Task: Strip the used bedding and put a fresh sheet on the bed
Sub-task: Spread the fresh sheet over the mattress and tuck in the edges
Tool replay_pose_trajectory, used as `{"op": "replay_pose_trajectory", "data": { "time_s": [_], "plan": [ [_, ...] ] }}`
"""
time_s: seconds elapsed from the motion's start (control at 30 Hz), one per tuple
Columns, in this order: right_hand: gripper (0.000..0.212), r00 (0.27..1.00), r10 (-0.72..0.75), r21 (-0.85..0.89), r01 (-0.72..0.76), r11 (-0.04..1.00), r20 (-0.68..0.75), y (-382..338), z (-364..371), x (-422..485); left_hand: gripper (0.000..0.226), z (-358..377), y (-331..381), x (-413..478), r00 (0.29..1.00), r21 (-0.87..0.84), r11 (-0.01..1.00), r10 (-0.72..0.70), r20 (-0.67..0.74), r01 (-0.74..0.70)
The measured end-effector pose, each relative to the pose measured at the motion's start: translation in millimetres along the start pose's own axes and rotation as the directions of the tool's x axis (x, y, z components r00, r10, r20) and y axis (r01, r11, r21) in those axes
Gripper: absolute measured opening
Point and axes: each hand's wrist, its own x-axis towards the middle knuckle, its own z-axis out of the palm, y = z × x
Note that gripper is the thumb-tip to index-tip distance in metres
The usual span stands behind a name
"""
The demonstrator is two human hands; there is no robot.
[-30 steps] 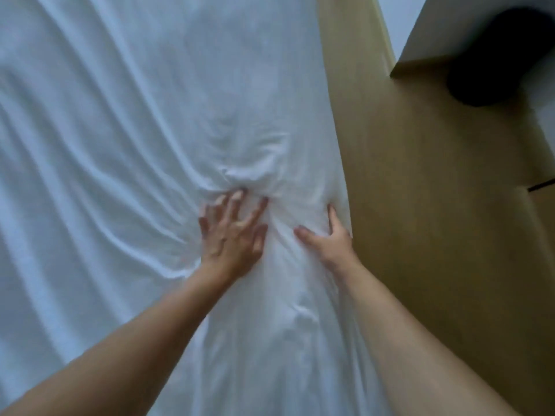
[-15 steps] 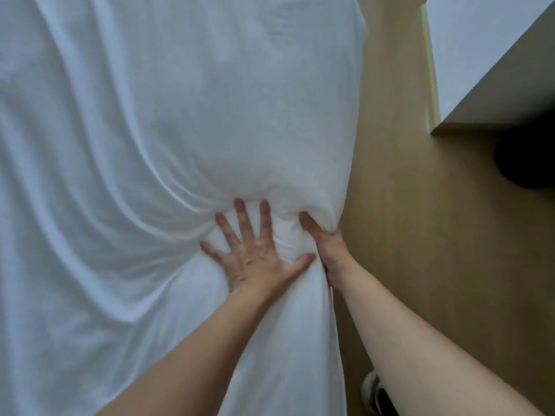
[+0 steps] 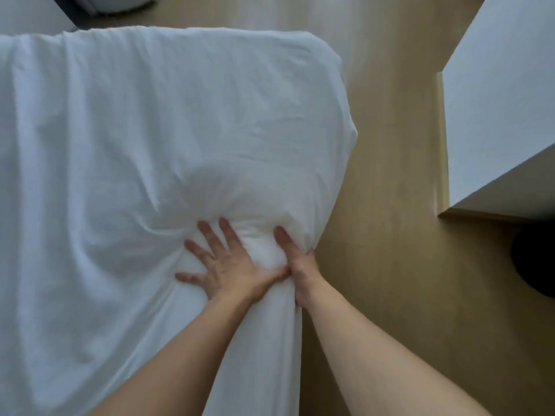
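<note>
Your left hand [image 3: 231, 265] presses flat, fingers spread, on the white sheet [image 3: 150, 130] covering the bed [image 3: 264, 355], likely to hold it smooth. Your right hand [image 3: 300, 274] is at the side edge; most fingers are hidden, so I cannot tell its grip.
</note>
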Motion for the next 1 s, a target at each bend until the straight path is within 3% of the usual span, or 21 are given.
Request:
{"op": "replay_pose_trajectory", "data": {
  "time_s": [0.07,0.13,0.23,0.33,0.43,0.5,0.57,0.63,0.73,0.8,0.9,1.0],
  "plan": [
    [0.105,0.999,-0.004,-0.004,0.004,1.000,0.048,-10.5,-1.8,14.7,0.164,-4.5,29.9,23.5,0.999,0.024,1.000,0.021,-0.031,-0.020],
    [0.104,0.997,0.001,-0.004,-0.001,1.000,0.075,-21.3,-7.4,34.9,0.165,-7.9,52.5,48.4,0.997,0.059,0.997,0.053,-0.060,-0.050],
    [0.109,0.998,0.055,-0.053,-0.056,0.997,-0.024,-53.0,-4.7,76.5,0.168,-22.3,79.9,89.1,0.989,0.067,0.993,0.099,-0.112,-0.092],
    [0.094,0.996,0.078,-0.123,-0.083,0.989,-0.042,-97.8,5.6,132.1,0.161,-37.5,111.6,131.1,0.962,0.097,0.976,0.211,-0.176,-0.196],
    [0.087,0.976,0.029,-0.208,-0.075,0.975,-0.216,-130.0,-0.4,169.9,0.156,-52.7,155.7,179.4,0.942,0.171,0.958,0.263,-0.208,-0.229],
    [0.096,0.939,0.080,-0.293,-0.185,0.938,-0.336,-132.2,-19.0,178.4,0.154,-70.6,183.0,203.1,0.943,0.190,0.951,0.277,-0.183,-0.243],
    [0.102,0.944,0.219,-0.311,-0.291,0.905,-0.245,-147.4,-29.0,176.7,0.152,-79.8,200.9,223.9,0.941,0.188,0.947,0.294,-0.171,-0.262],
    [0.104,0.941,0.336,-0.220,-0.333,0.917,-0.023,-181.8,-18.4,190.1,0.148,-84.4,209.7,229.3,0.942,0.190,0.946,0.294,-0.164,-0.262],
    [0.108,0.934,0.214,-0.051,-0.208,0.977,0.285,-265.1,22.9,235.7,0.139,-84.2,208.4,234.3,0.925,0.201,0.935,0.331,-0.188,-0.293],
    [0.102,0.928,0.158,-0.075,-0.141,0.987,0.337,-316.9,56.9,269.7,0.132,-91.0,210.1,248.1,0.906,0.198,0.923,0.369,-0.209,-0.330],
    [0.083,0.904,0.219,-0.221,-0.143,0.965,0.369,-366.8,87.3,309.7,0.124,-104.2,226.4,277.8,0.871,0.180,0.916,0.397,-0.290,-0.357],
    [0.062,0.952,0.205,-0.271,-0.140,0.952,0.229,-376.9,85.0,326.2,0.117,-123.2,256.9,317.0,0.889,0.132,0.953,0.302,-0.345,-0.273]
  ]
}}
